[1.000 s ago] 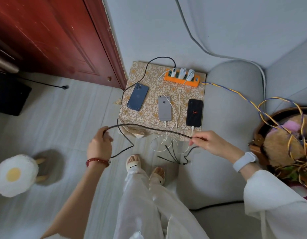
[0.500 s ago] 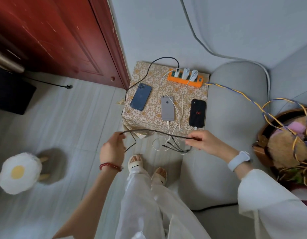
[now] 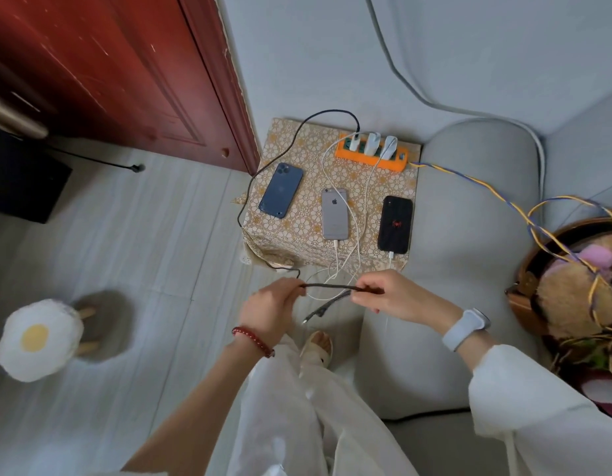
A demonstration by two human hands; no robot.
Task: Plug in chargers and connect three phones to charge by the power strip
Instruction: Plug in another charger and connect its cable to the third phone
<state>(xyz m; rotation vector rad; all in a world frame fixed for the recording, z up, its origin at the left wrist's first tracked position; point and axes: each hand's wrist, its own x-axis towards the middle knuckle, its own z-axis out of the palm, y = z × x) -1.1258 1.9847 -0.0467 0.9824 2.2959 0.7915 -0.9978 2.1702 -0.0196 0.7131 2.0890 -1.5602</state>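
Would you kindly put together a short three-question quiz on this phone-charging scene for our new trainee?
1. True or false: the blue phone on the patterned box already has a cable in its port.
2. Which phones show a white cable at their lower end? A) the silver phone and the black phone B) the blue phone only C) none
3. Fill in: the left hand and the right hand both hold the ____ cable, which leads from the orange power strip.

Key: 1 false; 2 A; 3 black.
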